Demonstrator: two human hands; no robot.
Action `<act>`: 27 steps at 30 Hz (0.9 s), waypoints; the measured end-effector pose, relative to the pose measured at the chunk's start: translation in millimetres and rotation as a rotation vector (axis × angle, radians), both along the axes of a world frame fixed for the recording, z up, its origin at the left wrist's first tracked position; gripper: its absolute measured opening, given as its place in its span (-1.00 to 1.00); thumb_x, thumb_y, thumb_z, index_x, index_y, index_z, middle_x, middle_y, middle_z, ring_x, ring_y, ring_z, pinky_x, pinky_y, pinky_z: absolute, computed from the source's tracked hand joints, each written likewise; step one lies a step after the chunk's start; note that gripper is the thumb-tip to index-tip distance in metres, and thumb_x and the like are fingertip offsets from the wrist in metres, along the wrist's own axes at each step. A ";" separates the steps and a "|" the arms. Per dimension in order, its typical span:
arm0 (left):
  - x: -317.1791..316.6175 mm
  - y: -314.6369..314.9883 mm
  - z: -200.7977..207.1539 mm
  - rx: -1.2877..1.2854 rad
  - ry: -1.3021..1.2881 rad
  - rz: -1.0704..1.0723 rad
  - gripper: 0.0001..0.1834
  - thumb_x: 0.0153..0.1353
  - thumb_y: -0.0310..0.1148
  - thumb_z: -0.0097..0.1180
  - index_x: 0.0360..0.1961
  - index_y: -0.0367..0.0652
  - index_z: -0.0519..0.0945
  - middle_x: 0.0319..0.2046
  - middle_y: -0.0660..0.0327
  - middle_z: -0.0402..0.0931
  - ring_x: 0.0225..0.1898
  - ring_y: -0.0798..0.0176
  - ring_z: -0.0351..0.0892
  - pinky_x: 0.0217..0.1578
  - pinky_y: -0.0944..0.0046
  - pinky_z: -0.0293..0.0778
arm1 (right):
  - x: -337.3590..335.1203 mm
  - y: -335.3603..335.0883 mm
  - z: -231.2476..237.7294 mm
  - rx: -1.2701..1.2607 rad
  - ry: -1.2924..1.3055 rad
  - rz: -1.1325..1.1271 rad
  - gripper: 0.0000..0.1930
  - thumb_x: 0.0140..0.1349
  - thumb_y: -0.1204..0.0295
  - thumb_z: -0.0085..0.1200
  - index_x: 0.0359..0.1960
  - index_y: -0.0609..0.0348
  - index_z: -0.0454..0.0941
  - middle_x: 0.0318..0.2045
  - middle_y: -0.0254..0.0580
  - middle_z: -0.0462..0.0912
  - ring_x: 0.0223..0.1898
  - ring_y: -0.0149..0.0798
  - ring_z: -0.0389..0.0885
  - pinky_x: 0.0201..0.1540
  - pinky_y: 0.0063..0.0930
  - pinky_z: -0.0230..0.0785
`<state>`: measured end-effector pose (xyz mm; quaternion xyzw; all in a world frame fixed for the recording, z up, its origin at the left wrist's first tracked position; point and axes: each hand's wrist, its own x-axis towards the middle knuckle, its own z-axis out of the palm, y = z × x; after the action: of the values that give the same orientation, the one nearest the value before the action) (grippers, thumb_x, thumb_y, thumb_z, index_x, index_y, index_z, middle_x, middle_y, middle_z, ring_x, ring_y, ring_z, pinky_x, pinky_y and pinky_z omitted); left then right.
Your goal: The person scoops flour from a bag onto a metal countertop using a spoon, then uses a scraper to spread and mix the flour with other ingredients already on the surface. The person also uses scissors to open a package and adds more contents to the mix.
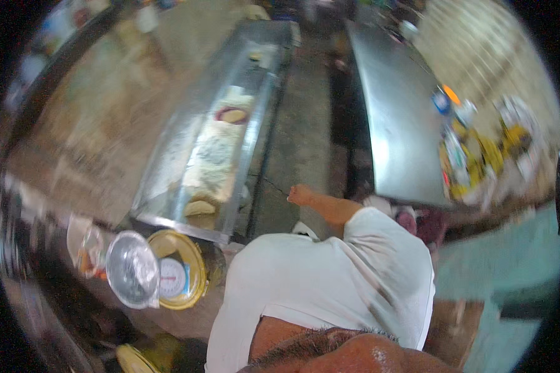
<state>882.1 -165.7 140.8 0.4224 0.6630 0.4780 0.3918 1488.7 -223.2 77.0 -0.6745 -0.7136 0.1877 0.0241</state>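
My right hand (300,194) hangs low over the dark floor, between a long metal trough and a metal table. Its fingers are small and blurred, so I cannot make out whether it holds anything. My left hand is out of sight. Nearest on the left is the shallow metal trough (223,214), with white flour (208,155) spread along it. A pale lump of dough (200,208) lies at its near end, and farther up sits a reddish round dish (233,115) with something pale in it.
Left of me, a silver metal bowl (132,269) rests against a dial scale (173,278) on a yellow round bucket (199,261). At right stands the shiny metal table (398,124), with a bag of yellow packets (479,155) at its near right corner.
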 end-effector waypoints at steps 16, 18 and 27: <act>258.1 82.6 16.2 0.182 -0.016 -0.630 -0.59 0.33 -0.26 0.10 0.16 -0.15 0.46 -0.16 0.14 0.57 -0.29 0.19 0.58 -0.37 0.27 0.55 | 126.9 -529.1 40.1 0.144 -0.307 -1.979 -0.65 0.24 0.19 -0.06 -0.22 0.18 0.68 -0.14 0.13 0.68 -0.11 0.18 0.66 -0.04 -0.04 0.50; 283.5 82.6 25.8 0.249 0.052 -0.679 -0.59 0.33 -0.26 0.10 0.16 -0.15 0.46 -0.16 0.15 0.57 -0.30 0.20 0.57 -0.37 0.27 0.55 | 152.8 -491.9 103.4 0.444 -0.190 -2.178 -0.64 0.18 0.18 -0.01 -0.24 0.21 0.67 -0.16 0.15 0.68 -0.10 0.18 0.64 -0.02 -0.07 0.47; 417.2 41.1 58.9 -0.039 0.070 -0.855 -0.63 0.36 -0.32 0.07 0.13 -0.25 0.49 -0.14 0.19 0.56 -0.24 0.29 0.55 -0.26 0.32 0.50 | 342.6 -504.4 194.4 0.840 -0.149 -2.273 -0.69 0.17 0.26 0.03 -0.15 0.16 0.65 -0.16 0.07 0.70 -0.09 0.10 0.66 0.01 -0.14 0.46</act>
<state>1299.3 -124.6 199.7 0.6675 0.4503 0.2454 0.5399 1831.3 -727.5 271.4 -0.8646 0.2800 -0.2258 0.3507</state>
